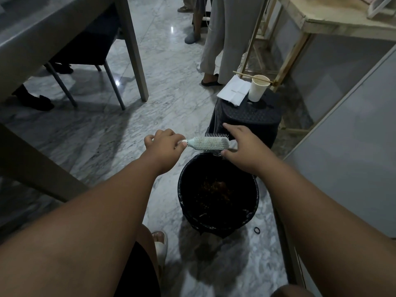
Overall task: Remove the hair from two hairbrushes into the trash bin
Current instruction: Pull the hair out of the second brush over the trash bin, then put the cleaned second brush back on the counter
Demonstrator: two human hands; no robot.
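My left hand [164, 143] grips the handle of a pale mint hairbrush [209, 142], held level just beyond the far rim of a black trash bin [256, 196]. Its white bristles carry brownish hair. My right hand [242, 144] is at the brush's far end, fingers spread, thumb under the head; thin hair strands hang by the thumb. Whether the fingers pinch hair I cannot tell. The bin has a black liner and a clump of brownish hair at the bottom. Only this one brush is in view.
A black stool [252, 118] behind the bin carries a paper cup [258, 87], chopsticks and a white napkin [233, 90]. A person in light trousers [225, 39] stands beyond. A grey table leg [134, 50] and chair are at left, a cabinet [353, 146] at right. A hair tie [256, 230] lies on the marble floor.
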